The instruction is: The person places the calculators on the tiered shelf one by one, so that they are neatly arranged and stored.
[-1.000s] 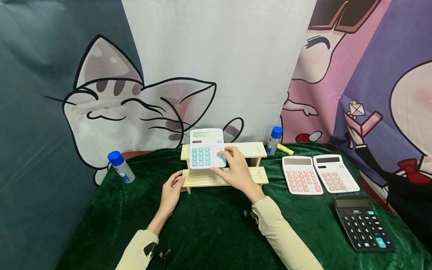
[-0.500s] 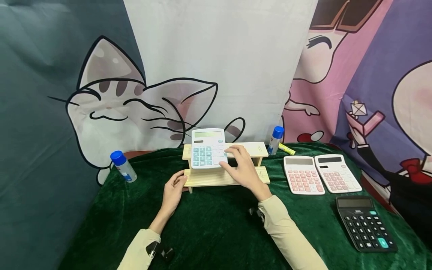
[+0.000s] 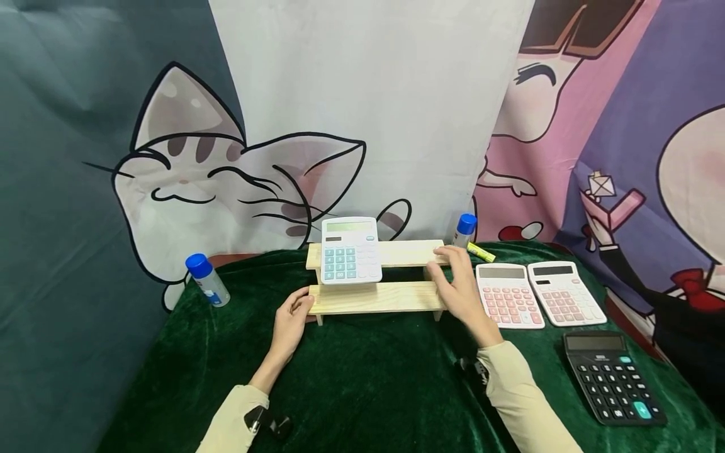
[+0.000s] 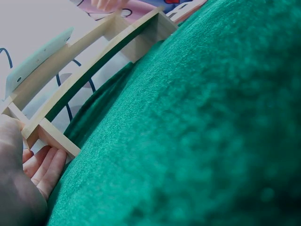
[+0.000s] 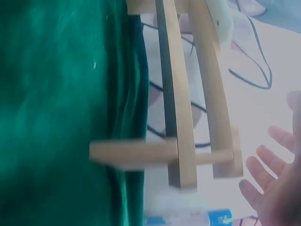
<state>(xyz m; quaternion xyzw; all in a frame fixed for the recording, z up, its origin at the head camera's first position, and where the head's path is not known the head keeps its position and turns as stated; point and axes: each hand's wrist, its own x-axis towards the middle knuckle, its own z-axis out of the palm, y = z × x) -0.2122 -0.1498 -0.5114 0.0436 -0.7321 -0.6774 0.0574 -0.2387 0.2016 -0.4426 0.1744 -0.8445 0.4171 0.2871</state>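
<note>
A two-tier wooden stand (image 3: 374, 298) sits on the green cloth. A white calculator with teal keys (image 3: 351, 250) leans on its left half, lower edge just above the front step. My left hand (image 3: 291, 319) grips the stand's left end; in the left wrist view its fingers (image 4: 49, 169) bend round the wooden leg. My right hand (image 3: 461, 286) hovers near the stand's right end, holding nothing. The right wrist view shows those fingers (image 5: 265, 160) spread and apart from the wood.
Right of the stand lie two white calculators with pink keys, one (image 3: 510, 296) beside another (image 3: 566, 293), and a black calculator (image 3: 614, 377). Blue-capped bottles stand left (image 3: 207, 280) and back right (image 3: 464, 229), the latter beside a yellow tube (image 3: 481, 252). A printed backdrop (image 3: 362, 94) hangs behind.
My right hand has let go of the teal-keyed calculator and moved right to the stand's far end. The calculator stays on the stand; my left hand keeps its place.
</note>
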